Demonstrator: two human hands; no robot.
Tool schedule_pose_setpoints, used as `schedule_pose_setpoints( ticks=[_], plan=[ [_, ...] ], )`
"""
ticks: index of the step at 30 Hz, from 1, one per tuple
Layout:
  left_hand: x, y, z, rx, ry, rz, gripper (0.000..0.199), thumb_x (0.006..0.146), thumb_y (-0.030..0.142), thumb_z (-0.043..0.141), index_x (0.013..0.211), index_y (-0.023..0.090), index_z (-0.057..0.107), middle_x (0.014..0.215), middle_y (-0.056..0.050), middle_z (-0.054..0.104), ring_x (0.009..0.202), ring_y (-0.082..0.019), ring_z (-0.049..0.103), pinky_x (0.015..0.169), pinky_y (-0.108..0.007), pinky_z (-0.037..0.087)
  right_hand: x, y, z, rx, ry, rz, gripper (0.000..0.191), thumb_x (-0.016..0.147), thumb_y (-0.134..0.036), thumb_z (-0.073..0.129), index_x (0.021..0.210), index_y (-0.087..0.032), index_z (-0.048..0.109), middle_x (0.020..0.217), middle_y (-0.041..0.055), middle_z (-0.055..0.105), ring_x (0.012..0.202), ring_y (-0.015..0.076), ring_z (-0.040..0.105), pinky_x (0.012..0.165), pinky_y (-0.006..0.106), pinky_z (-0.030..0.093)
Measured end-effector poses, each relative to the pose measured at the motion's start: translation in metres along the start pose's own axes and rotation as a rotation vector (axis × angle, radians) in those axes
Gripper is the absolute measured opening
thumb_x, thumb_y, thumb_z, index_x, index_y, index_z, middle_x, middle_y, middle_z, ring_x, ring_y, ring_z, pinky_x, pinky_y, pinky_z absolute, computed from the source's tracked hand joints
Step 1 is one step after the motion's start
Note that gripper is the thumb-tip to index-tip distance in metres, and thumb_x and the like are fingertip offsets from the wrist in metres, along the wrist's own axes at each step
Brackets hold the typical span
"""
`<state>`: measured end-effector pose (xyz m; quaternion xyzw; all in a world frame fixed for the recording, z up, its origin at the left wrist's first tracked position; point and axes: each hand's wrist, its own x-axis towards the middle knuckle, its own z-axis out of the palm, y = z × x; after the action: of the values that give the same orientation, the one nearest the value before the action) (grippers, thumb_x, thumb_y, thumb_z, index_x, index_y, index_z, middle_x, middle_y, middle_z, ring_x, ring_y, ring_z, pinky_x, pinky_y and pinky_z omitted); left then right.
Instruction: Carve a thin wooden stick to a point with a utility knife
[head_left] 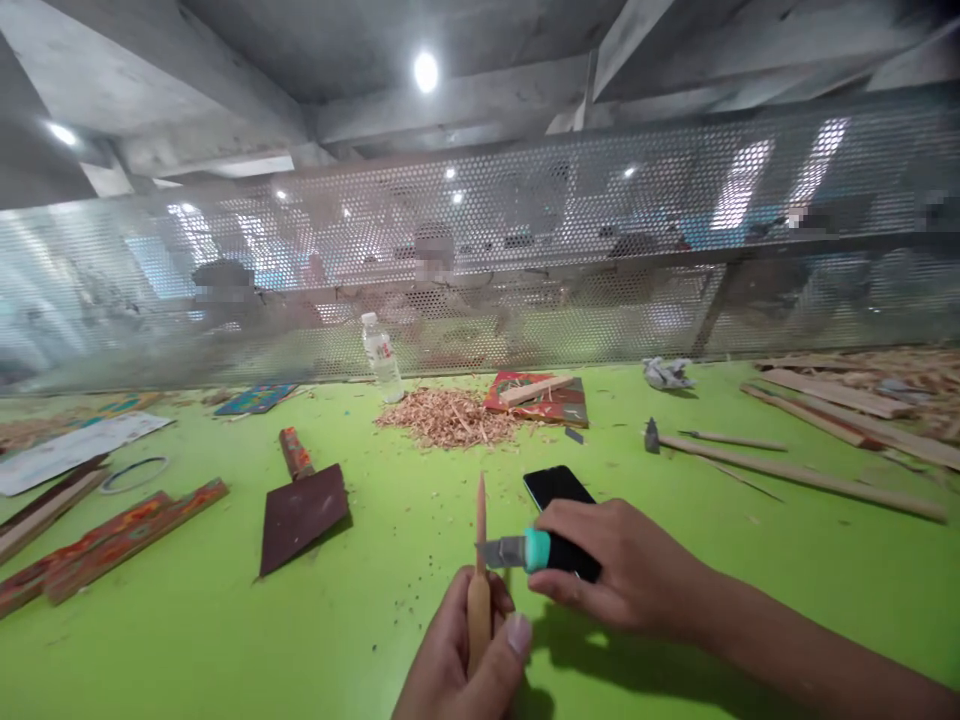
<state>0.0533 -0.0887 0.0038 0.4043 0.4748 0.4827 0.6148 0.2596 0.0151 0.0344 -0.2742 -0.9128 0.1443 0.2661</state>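
Note:
My left hand (465,650) is closed around the thick lower part of a slim wooden stick (480,610), whose tapered tip points up and away from me. In my right hand (622,570) is a utility knife (559,555) with a black and turquoise handle. Its blade lies across the stick just above my left fingers and touches or nearly touches the wood. Partly behind the right hand, a black smartphone (559,484) rests on the green table (405,640).
Wood shavings (450,417) are heaped ahead, beside a water bottle (382,358) and a red booklet (544,398). Sandpaper (306,515) and painted strips (135,540) lie left. A hammer (795,468) and wood slats (847,393) lie right. A perforated metal screen (480,260) bounds the far edge.

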Motion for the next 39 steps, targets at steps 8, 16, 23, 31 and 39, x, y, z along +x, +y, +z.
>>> schedule_pose_setpoints(
  ticks=[8, 16, 23, 31, 39],
  plan=[
    [-0.005, 0.004, 0.002, 0.101, 0.077, 0.033, 0.056, 0.079, 0.068, 0.081, 0.097, 0.019, 0.061, 0.081, 0.002, 0.052, 0.076, -0.016, 0.046, 0.07, -0.026, 0.038, -0.006, -0.004, 0.012, -0.146, -0.149, -0.135, 0.052, 0.109, -0.062, 0.041, 0.097, -0.018, 0.065, 0.078, 0.005, 0.068, 0.066, 0.0179, 0.061, 0.059, 0.03, 0.038],
    [-0.006, -0.002, 0.005, 0.174, 0.114, 0.078, 0.048, 0.088, 0.064, 0.073, 0.104, 0.02, 0.065, 0.089, -0.003, 0.063, 0.088, -0.022, 0.054, 0.081, -0.029, 0.041, -0.004, -0.012, 0.002, -0.139, -0.173, -0.173, 0.06, 0.111, -0.063, 0.032, 0.093, -0.018, 0.067, 0.074, 0.0048, 0.068, 0.062, 0.0171, 0.061, 0.057, 0.031, 0.036],
    [-0.01, 0.008, 0.005, 0.245, 0.066, 0.096, 0.046, 0.09, 0.065, 0.07, 0.087, 0.019, 0.064, 0.076, 0.001, 0.054, 0.075, -0.017, 0.047, 0.07, -0.027, 0.039, -0.008, -0.011, 0.001, -0.202, -0.116, -0.223, 0.059, 0.111, -0.063, 0.034, 0.098, -0.017, 0.069, 0.077, 0.0058, 0.072, 0.065, 0.0176, 0.065, 0.058, 0.031, 0.038],
    [-0.012, 0.008, 0.007, 0.214, 0.079, 0.06, 0.048, 0.091, 0.067, 0.067, 0.08, 0.022, 0.055, 0.063, 0.007, 0.042, 0.057, -0.011, 0.039, 0.053, -0.023, 0.031, -0.007, -0.018, 0.004, -0.318, 0.045, -0.308, 0.055, 0.112, -0.058, 0.035, 0.097, -0.016, 0.068, 0.074, 0.0046, 0.071, 0.063, 0.0184, 0.065, 0.057, 0.032, 0.042],
    [-0.011, 0.011, 0.01, 0.202, 0.098, 0.032, 0.05, 0.091, 0.068, 0.066, 0.08, 0.021, 0.056, 0.057, 0.008, 0.041, 0.049, -0.009, 0.038, 0.047, -0.021, 0.029, -0.01, -0.019, 0.008, -0.311, 0.049, -0.285, 0.051, 0.112, -0.056, 0.037, 0.101, -0.016, 0.066, 0.074, 0.004, 0.07, 0.062, 0.0184, 0.065, 0.058, 0.031, 0.042]
  ],
)
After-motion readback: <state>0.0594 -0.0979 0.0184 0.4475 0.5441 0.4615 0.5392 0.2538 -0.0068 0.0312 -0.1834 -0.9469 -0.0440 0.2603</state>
